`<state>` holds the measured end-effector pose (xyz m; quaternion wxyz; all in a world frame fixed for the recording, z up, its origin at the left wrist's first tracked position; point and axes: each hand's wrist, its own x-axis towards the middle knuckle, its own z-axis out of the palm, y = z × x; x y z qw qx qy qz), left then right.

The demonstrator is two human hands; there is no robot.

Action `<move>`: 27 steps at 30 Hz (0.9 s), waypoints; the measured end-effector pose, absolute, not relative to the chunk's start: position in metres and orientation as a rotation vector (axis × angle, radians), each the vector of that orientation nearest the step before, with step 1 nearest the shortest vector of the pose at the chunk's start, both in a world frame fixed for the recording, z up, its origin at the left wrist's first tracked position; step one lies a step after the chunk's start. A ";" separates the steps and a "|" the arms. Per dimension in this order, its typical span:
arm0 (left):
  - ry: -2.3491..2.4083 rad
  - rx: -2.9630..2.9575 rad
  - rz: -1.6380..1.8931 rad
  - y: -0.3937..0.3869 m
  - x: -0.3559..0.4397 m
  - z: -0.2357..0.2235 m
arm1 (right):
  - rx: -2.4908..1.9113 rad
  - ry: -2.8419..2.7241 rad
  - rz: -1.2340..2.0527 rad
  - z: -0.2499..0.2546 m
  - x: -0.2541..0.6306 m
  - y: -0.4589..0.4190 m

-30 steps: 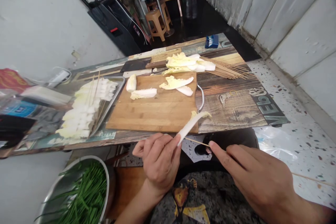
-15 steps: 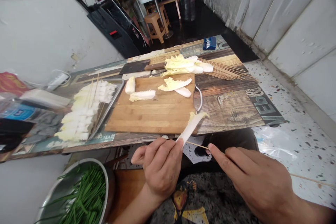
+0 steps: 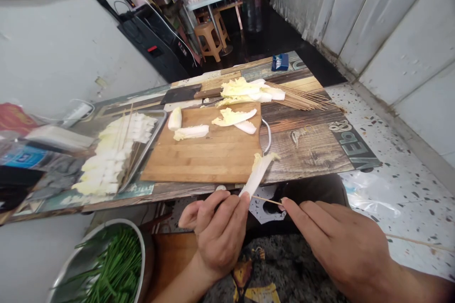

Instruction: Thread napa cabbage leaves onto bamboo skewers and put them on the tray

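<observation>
A strip of napa cabbage leaf [image 3: 258, 173] is pinched at its lower end by my left hand [image 3: 222, 229], just off the near edge of the table. My right hand [image 3: 337, 232] grips a thin bamboo skewer [image 3: 267, 200], whose front end reaches the leaf at my left fingertips. Whether the tip has pierced the leaf is hidden by my fingers. The skewer's back end sticks out past my right wrist. Beyond the hands lies a wooden cutting board [image 3: 202, 158] with several cabbage pieces [image 3: 192, 131] on it.
A metal tray [image 3: 161, 125] at left holds skewered cabbage [image 3: 110, 151]. Behind the board are a cleaver [image 3: 181, 93], more cabbage leaves [image 3: 245, 90], loose skewers [image 3: 302, 97] and a blue box [image 3: 280, 62]. A metal bowl [image 3: 142, 251] of green stalks stands at lower left.
The view has shifted slightly. Both hands keep their grips on the cabbage leaf and the skewer, with almost no visible movement between them.
</observation>
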<state>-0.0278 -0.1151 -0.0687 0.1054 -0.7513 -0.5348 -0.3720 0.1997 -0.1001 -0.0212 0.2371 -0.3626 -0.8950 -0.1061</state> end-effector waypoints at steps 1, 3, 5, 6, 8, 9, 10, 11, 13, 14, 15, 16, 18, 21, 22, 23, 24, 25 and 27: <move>-1.521 -2.235 -1.037 -0.116 -0.028 -0.068 | -0.985 -2.452 -0.282 -0.021 0.200 -0.100; -1.467 -2.217 -0.985 -0.116 -0.027 -0.067 | -0.964 -2.450 -0.259 -0.021 0.199 -0.099; -1.465 -2.218 -0.986 -0.117 -0.026 -0.064 | -0.944 -2.442 -0.232 -0.022 0.195 -0.096; -1.449 -2.236 -0.970 -0.117 -0.024 -0.063 | -0.933 -2.440 -0.213 -0.022 0.193 -0.095; -1.370 -2.300 -0.933 -0.118 -0.020 -0.059 | -0.911 -2.440 -0.166 -0.023 0.187 -0.092; -1.335 -2.331 -0.928 -0.118 -0.018 -0.057 | -0.905 -2.439 -0.142 -0.024 0.184 -0.090; -1.325 -2.349 -0.938 -0.119 -0.016 -0.055 | -0.902 -2.437 -0.128 -0.025 0.183 -0.089; -1.335 -2.352 -0.959 -0.119 -0.014 -0.054 | -0.899 -2.436 -0.123 -0.025 0.183 -0.088; -1.379 -2.317 -0.991 -0.119 -0.014 -0.052 | -0.901 -2.445 -0.110 -0.025 0.189 -0.087; -1.397 -2.287 -0.989 -0.118 -0.015 -0.052 | -0.914 -2.456 -0.087 -0.025 0.195 -0.088; -1.410 -2.244 -0.989 -0.117 -0.017 -0.052 | -0.927 -2.463 -0.059 -0.025 0.202 -0.089; -1.416 -2.198 -0.996 -0.116 -0.019 -0.052 | -0.945 -2.465 -0.028 -0.026 0.209 -0.090; -1.391 -2.176 -0.988 -0.114 -0.022 -0.051 | -0.970 -2.467 0.029 -0.027 0.219 -0.093; -1.258 -2.305 -0.955 -0.112 -0.017 -0.046 | -0.944 -2.484 0.080 -0.030 0.216 -0.095; -1.201 -2.347 -0.943 -0.112 -0.013 -0.043 | -0.937 -2.485 0.097 -0.030 0.212 -0.094; -1.151 -2.368 -0.938 -0.111 -0.010 -0.040 | -0.932 -2.478 0.110 -0.031 0.206 -0.093; -1.109 -2.385 -0.930 -0.109 -0.006 -0.036 | -0.933 -2.467 0.118 -0.031 0.202 -0.092; -1.072 -2.412 -0.909 -0.108 -0.003 -0.032 | -0.936 -2.451 0.123 -0.032 0.198 -0.090; -1.016 -2.473 -0.870 -0.101 -0.002 -0.021 | -0.974 -2.425 0.160 -0.032 0.198 -0.086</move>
